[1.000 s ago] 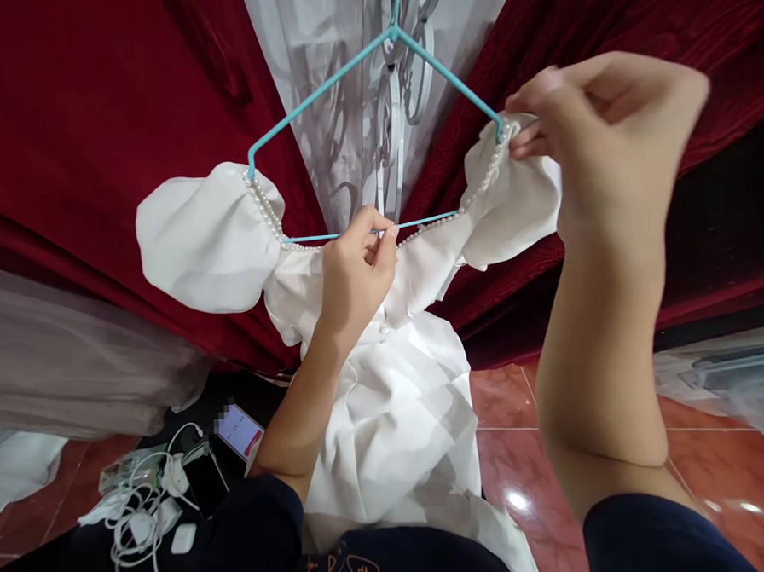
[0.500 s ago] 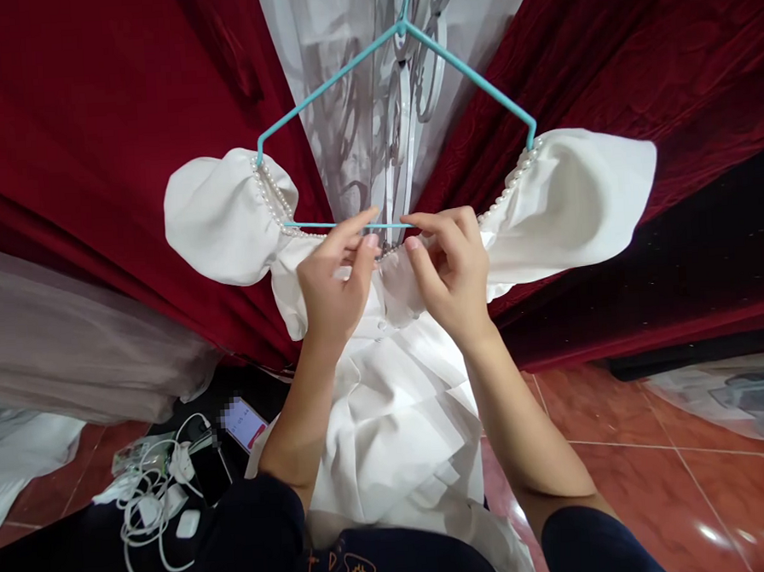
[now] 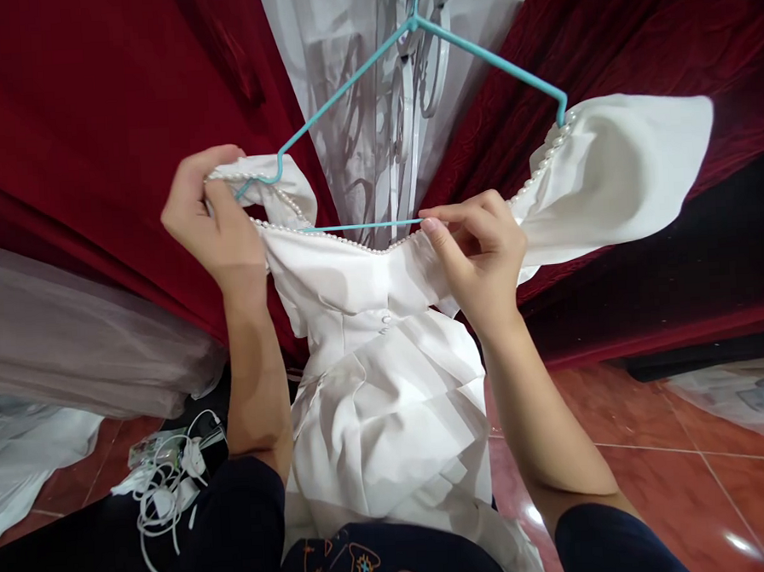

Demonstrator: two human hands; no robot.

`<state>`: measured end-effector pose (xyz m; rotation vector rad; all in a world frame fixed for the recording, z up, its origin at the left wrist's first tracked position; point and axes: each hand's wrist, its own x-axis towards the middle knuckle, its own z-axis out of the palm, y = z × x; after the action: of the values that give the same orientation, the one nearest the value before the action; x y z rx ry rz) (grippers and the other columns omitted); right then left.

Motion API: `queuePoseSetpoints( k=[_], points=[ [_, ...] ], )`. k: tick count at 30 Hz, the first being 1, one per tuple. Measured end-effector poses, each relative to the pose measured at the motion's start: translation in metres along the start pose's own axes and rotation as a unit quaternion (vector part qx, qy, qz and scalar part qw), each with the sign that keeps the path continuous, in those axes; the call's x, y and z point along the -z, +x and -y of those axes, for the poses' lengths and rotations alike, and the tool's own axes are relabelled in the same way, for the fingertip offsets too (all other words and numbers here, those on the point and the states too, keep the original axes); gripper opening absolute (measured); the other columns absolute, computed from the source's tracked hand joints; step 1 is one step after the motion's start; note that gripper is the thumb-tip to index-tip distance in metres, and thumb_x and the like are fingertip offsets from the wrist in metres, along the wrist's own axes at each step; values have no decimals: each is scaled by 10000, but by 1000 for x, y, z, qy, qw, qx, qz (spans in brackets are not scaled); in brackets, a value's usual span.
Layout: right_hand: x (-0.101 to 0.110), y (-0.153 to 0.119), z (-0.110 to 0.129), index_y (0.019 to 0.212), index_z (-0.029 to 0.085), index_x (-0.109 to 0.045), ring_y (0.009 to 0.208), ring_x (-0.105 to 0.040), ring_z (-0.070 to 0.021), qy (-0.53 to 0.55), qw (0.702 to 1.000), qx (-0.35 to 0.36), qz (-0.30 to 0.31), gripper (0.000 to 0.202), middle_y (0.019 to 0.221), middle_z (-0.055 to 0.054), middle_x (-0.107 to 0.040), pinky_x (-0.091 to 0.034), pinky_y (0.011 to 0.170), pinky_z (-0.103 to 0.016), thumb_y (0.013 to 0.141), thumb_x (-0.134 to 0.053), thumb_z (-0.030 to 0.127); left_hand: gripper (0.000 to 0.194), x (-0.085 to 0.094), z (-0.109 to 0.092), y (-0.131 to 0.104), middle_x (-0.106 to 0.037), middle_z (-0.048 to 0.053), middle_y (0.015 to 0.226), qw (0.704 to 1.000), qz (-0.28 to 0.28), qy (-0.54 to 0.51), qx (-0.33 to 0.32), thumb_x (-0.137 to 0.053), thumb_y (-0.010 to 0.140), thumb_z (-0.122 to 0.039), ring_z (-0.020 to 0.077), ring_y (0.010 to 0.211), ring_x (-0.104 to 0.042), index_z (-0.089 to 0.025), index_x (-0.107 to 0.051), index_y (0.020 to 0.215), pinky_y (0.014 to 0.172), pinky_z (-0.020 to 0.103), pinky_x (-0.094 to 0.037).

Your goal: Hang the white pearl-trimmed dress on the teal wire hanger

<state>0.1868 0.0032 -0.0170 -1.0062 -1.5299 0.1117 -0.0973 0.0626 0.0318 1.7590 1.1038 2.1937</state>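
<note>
A white dress [image 3: 349,275] with a pearl-trimmed neckline and puffed sleeves hangs on a light blue hanger [image 3: 495,62]. My left hand [image 3: 212,214] pinches the pearl-edged strap at the left sleeve, beside the hanger's left end, which has the strap partly off its notch. On the hanger's thin lower bar, my right hand [image 3: 476,251] closes thumb and forefinger near the middle of the neckline. The right sleeve's pearl strap still rests at the hanger's right end. Small buttons run down the bodice front.
Dark red curtains [image 3: 109,104] flank white fabric and a curled metal frame [image 3: 402,118] behind the dress. White cables [image 3: 159,502] lie on a black surface at lower left. Pale tulle [image 3: 70,328] hangs at the left; reddish tiles [image 3: 651,408] cover the floor.
My left hand has moved from the neckline's middle out to the left strap and taken hold of it. The hanger and right sleeve have shifted right, my right hand slightly too.
</note>
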Motion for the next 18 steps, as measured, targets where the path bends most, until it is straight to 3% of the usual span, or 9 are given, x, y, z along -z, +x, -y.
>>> queuePoseSetpoints(
  k=[3,5,8,10,13,16,18],
  points=[
    [2,3,1,991,252,-794,809,-613,-146,-2,1000,-10,2,201,911,-41,-663,-500,679,-319,986,-661,403,92,27,13,10,-726,-34,963,996,-45,21,75,-673,1020,-201,264,1173,-638,-192,-756,980,1191,494,-463],
    [2,3,3,977,244,-792,787,-600,-137,4,1000,-11,-1,182,900,-39,-657,-470,646,-309,978,-676,385,104,43,22,4,-739,-31,942,990,-68,38,114,-691,1000,-182,268,1128,-657,-207,-781,954,1220,551,-437],
    [0,2,4,966,241,-792,758,-578,-125,17,1000,-7,-8,161,876,-33,-632,-420,601,-290,967,-697,372,69,51,24,-23,-775,-28,927,986,-10,35,160,-767,940,-219,263,991,-705,-226,-814,990,1140,596,-501],
    [-3,1,3,970,244,-789,752,-572,-122,20,1000,-8,-9,161,867,-29,-617,-404,588,-282,965,-703,380,194,44,16,-45,-801,13,959,977,83,16,196,-837,880,-322,289,1001,-736,-198,-808,1026,1059,561,-567],
    [-6,0,5,996,264,-784,755,-571,-124,17,1000,-11,-11,164,869,-22,-606,-410,589,-280,971,-694,399,379,19,-4,-69,-803,110,1151,955,196,-63,213,-776,923,-460,299,1137,-752,-176,-783,1174,1028,453,-614],
    [-6,-1,9,1014,277,-784,769,-579,-122,27,1000,-10,-13,151,874,-15,-607,-436,614,-288,978,-684,383,472,-11,-23,-80,-753,119,1322,939,213,-198,182,-717,967,-492,292,1250,-725,-243,-698,1368,1052,416,-621],
    [-4,-1,11,1011,278,-787,789,-590,-124,31,999,-12,-10,150,885,-18,-620,-444,619,-288,978,-681,378,415,-26,-33,-85,-763,99,1302,933,194,-249,174,-711,970,-490,306,1256,-723,-280,-700,1328,1048,446,-631]
  ],
)
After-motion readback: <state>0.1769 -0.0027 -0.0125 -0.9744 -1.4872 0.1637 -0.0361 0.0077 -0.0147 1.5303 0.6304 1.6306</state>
